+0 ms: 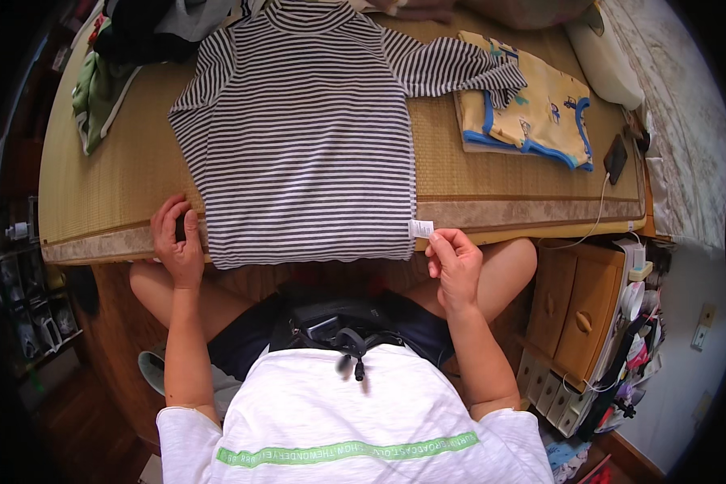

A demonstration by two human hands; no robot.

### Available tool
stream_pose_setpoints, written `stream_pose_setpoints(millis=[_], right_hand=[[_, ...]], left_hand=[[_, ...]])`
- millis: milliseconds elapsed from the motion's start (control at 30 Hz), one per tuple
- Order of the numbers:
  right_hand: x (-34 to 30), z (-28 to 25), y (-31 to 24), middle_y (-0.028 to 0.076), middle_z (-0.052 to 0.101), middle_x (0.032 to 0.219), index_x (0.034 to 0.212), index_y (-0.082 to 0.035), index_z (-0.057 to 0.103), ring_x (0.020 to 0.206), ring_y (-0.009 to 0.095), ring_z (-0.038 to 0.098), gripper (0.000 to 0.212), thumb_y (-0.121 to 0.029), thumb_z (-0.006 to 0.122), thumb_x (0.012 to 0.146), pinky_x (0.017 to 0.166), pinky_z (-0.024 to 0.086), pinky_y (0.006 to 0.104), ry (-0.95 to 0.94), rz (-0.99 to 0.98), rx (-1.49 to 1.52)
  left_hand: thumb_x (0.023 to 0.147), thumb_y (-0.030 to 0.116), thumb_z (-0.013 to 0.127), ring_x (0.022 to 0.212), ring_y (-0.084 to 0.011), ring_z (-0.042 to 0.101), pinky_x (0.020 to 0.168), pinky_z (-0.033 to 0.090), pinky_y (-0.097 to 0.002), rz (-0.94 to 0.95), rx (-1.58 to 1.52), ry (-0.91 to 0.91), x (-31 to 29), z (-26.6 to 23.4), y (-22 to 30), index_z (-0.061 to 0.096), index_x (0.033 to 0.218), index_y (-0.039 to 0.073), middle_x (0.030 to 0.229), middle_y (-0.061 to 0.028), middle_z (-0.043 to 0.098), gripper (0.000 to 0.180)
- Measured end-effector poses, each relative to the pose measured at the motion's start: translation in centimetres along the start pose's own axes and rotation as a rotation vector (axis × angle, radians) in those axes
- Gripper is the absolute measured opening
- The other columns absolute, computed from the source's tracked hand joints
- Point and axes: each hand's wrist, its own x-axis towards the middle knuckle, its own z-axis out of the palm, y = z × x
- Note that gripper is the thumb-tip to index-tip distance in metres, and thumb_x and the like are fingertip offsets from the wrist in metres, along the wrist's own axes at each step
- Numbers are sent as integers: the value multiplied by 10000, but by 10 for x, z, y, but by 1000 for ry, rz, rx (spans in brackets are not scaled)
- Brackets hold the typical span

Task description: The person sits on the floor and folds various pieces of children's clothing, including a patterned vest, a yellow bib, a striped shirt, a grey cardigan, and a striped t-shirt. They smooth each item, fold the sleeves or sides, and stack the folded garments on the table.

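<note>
Woven matting (125,185) spanned the frame's upper half. Our right hand (458,266) pinched a white tag (420,229) right of center, while our left hand (179,248), its grip loosely parted, curved beside the striped shirt (306,153) spread at upper center. Yellow clothing (544,85) lay folded at upper right.

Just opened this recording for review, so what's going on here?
A seated person has a striped shirt spread out on a woven mat. The right hand pinches a white tag by the shirt's lower right corner. The left hand is near the lower left edge, holding nothing. One sleeve overlaps a yellow garment on the right.
</note>
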Motion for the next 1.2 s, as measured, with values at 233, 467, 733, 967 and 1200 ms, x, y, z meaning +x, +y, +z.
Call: stream_pose_setpoints(millis=[233, 467, 733, 967, 1200], right_hand=[[0, 3, 2, 11, 594, 681, 966, -30, 665, 501, 34, 452, 78, -108, 656, 972, 406, 297, 169, 22, 128, 107], [-5, 11, 2, -3, 583, 691, 983, -32, 660, 539, 31, 482, 73, -104, 664, 967, 400, 305, 158, 18, 237, 177], [-4, 7, 8, -4, 587, 717, 994, -23, 652, 557, 37, 496, 79, -96, 663, 968, 410, 331, 163, -29, 222, 224], [-4, 4, -4, 19, 595, 680, 1000, -40, 651, 481, 55, 446, 76, -109, 656, 967, 420, 333, 178, -61, 158, 151], [76, -1, -105, 27, 651, 795, 1007, -35, 640, 546, 65, 526, 131, -158, 665, 969, 468, 401, 203, 43, -267, -10]], left_hand=[[947, 107, 675, 1099, -297, 607, 963, 475, -390, 29, 33, 1, 0, 1, -1, 689, 1051, 5, 1178, -124, 684, 146], [943, 101, 673, 1096, -302, 610, 966, 475, -396, 43, 54, 4, 0, 1, -1, 687, 1050, 12, 1178, -126, 681, 139], [928, 97, 678, 1098, -309, 612, 971, 475, -401, 33, 52, 11, 1, 1, 1, 688, 1037, 19, 1171, -126, 681, 134], [917, 109, 697, 1067, -309, 625, 942, 489, -390, -27, 32, -39, 5, -5, -5, 687, 1041, 8, 1143, -136, 681, 160], [938, 265, 720, 914, -236, 678, 831, 526, -350, -354, -103, -48, 83, 7, -36, 628, 1194, -43, 1022, -133, 705, 411]])
